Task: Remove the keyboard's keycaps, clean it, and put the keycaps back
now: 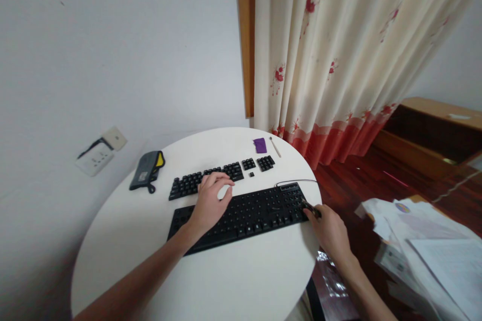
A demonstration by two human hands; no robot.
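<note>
A black keyboard (pixel 259 213) lies across the round white table, its key positions mostly bare stems. Behind it, rows of loose black keycaps (pixel 188 184) are laid out in keyboard order, with smaller groups (pixel 265 162) to the right and a single keycap (pixel 251 174) in front of them. My left hand (pixel 213 198) hovers between the keycap rows and the keyboard, fingers curved and thumb apart, with nothing visible in it. At the keyboard's right end, my right hand (pixel 329 228) grips a small dark tool (pixel 312 208), its tip over the number pad.
A grey pouch with yellow lining (pixel 146 170) sits at the table's left edge. Toward the back right lie a purple cloth (pixel 259 145) and a thin brush (pixel 275 147). The keyboard's cable (pixel 297 181) runs to the right edge. Papers (pixel 444 261) are piled at right.
</note>
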